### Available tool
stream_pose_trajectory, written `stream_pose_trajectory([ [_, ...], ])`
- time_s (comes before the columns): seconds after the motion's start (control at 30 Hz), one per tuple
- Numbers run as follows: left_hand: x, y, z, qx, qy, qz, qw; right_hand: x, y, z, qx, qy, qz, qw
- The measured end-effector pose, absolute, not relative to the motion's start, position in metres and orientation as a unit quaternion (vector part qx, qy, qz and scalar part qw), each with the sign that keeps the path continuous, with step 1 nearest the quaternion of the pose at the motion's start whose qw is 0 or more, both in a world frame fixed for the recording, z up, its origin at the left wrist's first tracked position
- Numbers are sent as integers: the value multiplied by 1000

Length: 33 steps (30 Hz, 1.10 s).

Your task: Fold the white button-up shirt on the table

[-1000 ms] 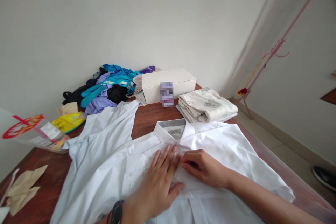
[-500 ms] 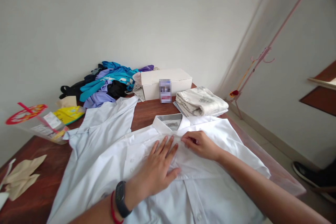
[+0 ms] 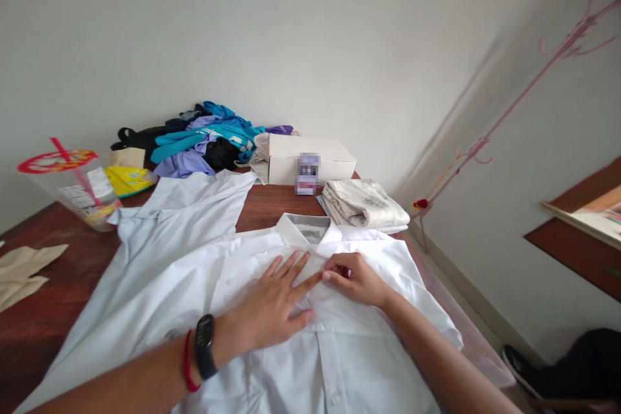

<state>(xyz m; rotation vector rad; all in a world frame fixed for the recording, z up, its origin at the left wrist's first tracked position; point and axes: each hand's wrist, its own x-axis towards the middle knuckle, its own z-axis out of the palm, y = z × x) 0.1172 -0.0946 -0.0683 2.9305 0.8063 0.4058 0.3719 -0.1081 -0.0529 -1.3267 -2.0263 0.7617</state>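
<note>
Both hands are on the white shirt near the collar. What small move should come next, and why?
Probably fasten the button just below the collar: the right hand pinches the placket of the white cotton shirt there, while the left hand lies flat, holding the fabric smooth on the brown wooden table.

no words or numbers can be made out. the label on the white box (image 3: 310,158) is blurred over, the print on the plastic cup (image 3: 80,191) and the tag inside the white shirt's collar (image 3: 309,231) are too small to read.
</note>
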Motion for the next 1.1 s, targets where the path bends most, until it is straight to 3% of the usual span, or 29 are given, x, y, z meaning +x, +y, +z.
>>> stream_pose_trajectory([
  [1.1,123,-99,-55,940,321,55,103,373,-106,-59,-512,-752,258,327],
])
